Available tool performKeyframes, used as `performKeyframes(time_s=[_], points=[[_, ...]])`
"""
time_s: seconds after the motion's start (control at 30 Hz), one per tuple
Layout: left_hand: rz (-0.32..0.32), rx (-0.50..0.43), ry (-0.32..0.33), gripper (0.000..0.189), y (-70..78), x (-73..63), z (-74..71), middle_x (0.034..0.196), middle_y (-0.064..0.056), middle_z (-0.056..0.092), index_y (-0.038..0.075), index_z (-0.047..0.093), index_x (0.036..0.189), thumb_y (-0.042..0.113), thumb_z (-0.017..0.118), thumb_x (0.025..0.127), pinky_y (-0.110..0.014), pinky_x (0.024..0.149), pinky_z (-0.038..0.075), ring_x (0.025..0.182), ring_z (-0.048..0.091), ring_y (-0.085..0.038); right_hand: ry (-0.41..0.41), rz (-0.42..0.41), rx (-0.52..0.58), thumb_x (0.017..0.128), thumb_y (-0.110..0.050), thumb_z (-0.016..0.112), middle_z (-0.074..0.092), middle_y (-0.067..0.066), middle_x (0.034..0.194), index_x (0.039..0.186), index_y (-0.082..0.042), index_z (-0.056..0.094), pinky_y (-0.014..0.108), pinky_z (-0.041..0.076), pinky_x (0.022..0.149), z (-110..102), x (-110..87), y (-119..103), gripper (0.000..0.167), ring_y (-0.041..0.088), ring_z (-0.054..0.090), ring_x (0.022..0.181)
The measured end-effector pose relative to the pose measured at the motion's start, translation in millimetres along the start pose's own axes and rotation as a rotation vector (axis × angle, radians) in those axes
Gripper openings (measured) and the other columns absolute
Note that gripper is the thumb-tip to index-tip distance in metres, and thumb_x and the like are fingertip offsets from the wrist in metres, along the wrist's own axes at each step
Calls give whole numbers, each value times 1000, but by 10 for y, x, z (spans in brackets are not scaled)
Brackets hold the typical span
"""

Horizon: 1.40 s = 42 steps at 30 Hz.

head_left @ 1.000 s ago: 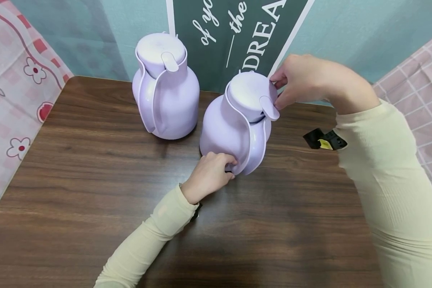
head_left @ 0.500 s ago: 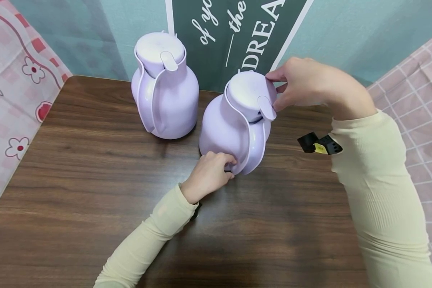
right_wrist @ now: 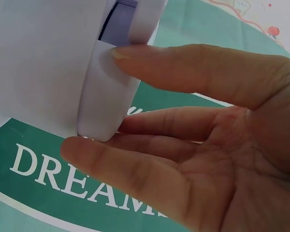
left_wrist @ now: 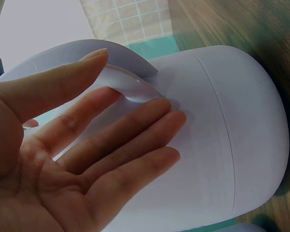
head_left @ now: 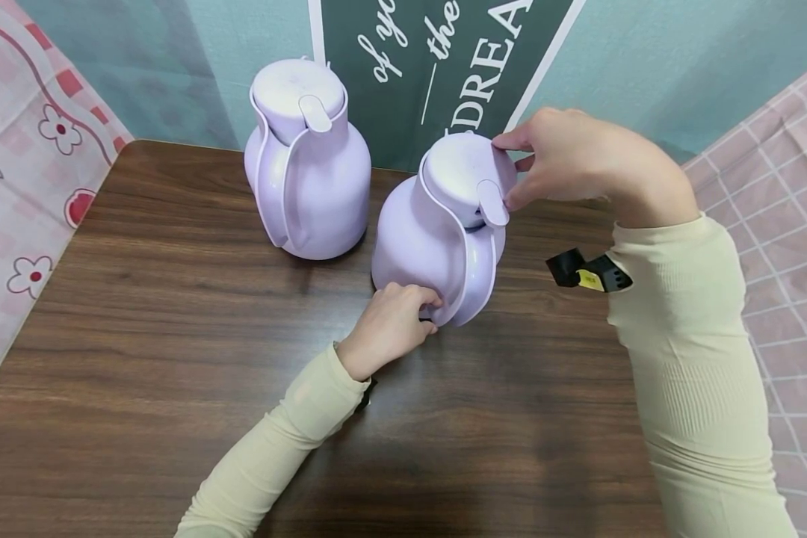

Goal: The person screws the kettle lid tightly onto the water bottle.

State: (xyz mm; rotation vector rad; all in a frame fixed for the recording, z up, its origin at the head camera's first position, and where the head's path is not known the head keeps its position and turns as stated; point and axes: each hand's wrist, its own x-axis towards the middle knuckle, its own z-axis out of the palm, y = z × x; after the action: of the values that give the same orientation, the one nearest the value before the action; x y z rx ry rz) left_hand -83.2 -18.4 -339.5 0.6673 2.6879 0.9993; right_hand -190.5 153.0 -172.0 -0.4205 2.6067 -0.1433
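Observation:
Two pale lilac thermos jugs stand upright side by side. At the right jug (head_left: 410, 235), my right hand (head_left: 578, 161) grips the round lid (head_left: 460, 168) from its right side. The right wrist view has the thumb against the lid's side by the lever, the fingers round the opposite edge. The lid's lever (head_left: 493, 203) points toward the handle (head_left: 480, 276), slightly off line with it. My left hand (head_left: 393, 321) rests against the lower body beside the handle; its fingers (left_wrist: 150, 130) are extended in the left wrist view. The left jug (head_left: 326, 187) is untouched, its lever lined up with its handle.
Both jugs stand near the back edge of a dark wood table (head_left: 175, 373). Behind them hangs a teal cloth with a green lettered panel (head_left: 403, 97). Patterned pink cloths flank the table. A black wrist device (head_left: 588, 270) sticks out from the right sleeve.
The right jug's lid has turned a little, its lever swinging left toward the handle. My right hand turned with it, and the forearm shifted left. My left hand stays put.

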Motion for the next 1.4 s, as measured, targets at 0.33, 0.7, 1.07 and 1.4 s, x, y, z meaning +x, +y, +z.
performKeyframes(time_s=[0.33,0.7,1.07,1.4], points=[[0,-3,-3,25,-4,-4,0,92,2,68,11,70,98,9,73,74,-33,70,45,70,57,-14,41,-14,-27,70,-27,74,55,18,121,135,-4,42,44,38,86,19,4,-22,77,27,47,107],[0,-3,1,25,-1,-11,0,92,2,68,11,70,98,9,73,74,-33,70,45,70,57,-14,101,-13,-51,67,-34,77,59,4,79,100,-14,68,35,35,68,56,-77,-92,40,22,43,80],[-8,-7,-3,25,-11,-9,-3,93,2,68,12,70,99,10,74,74,-33,72,45,74,59,-15,107,-6,-57,69,-30,75,62,6,85,108,-11,68,37,39,69,31,-88,-91,44,23,47,84],[-13,-8,-5,25,-14,-6,2,94,2,68,11,70,99,10,73,74,-33,71,45,72,57,-14,-31,-94,-71,72,-22,72,49,16,130,141,-7,33,48,30,96,-29,45,-13,81,32,40,121]])
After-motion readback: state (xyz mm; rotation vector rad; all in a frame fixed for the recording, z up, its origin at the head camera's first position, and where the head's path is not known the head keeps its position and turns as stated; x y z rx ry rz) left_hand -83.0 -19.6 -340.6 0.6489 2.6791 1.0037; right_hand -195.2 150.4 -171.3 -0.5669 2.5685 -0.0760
